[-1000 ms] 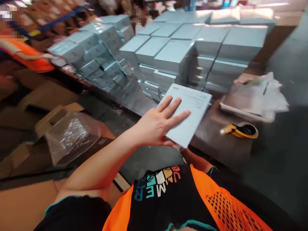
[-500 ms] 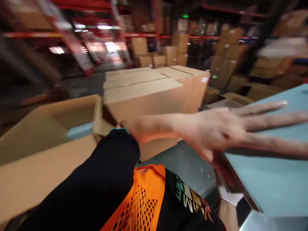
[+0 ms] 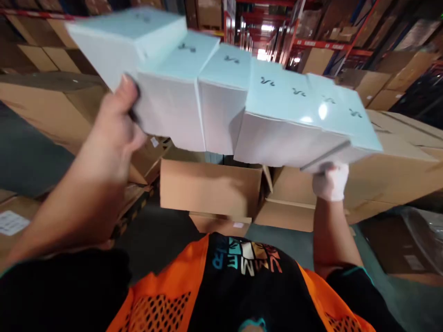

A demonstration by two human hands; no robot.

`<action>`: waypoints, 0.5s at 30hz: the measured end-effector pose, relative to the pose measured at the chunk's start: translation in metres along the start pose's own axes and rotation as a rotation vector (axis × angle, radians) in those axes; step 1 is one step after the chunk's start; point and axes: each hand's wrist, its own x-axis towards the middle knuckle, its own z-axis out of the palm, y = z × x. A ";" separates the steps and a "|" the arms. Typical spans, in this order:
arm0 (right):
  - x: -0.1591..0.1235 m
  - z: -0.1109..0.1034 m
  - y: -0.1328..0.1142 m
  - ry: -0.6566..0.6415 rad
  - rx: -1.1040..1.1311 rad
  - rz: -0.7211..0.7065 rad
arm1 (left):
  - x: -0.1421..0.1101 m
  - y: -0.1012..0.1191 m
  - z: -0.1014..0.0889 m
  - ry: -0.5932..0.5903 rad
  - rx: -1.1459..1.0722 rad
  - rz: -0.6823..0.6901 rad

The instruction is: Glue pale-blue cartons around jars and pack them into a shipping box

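Note:
A row of several pale blue boxes (image 3: 221, 92) is held up at chest height, pressed end to end between my two hands. My left hand (image 3: 116, 127) pushes against the left end of the row, fingers closed on the end box. My right hand (image 3: 330, 180), in a white glove, grips the right end from below. The boxes fan slightly and carry small black marks on top. Below them stands an open brown carton (image 3: 211, 186).
Closed brown cartons (image 3: 391, 166) sit to the right and another stack (image 3: 41, 101) to the left. Red warehouse racking (image 3: 311, 32) with more cartons fills the background. A plastic-wrapped package (image 3: 415, 240) lies at lower right on the grey floor (image 3: 27, 157).
I have turned away from the table of stacked blue boxes. A second ago my left hand lay flat on one box; now both hands hold a whole row over the open carton.

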 end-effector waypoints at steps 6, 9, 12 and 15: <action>0.091 0.188 0.086 0.010 0.039 0.158 | 0.009 -0.170 -0.028 -0.072 -0.316 -0.563; 0.118 0.227 0.125 0.008 0.075 0.441 | 0.046 -0.220 -0.001 -0.046 -0.400 -0.680; 0.137 0.249 0.157 -0.045 0.026 0.685 | 0.082 -0.266 0.027 -0.030 -0.345 -0.830; 0.154 0.264 0.188 -0.042 -0.102 0.810 | 0.109 -0.316 0.048 -0.164 -0.248 -0.848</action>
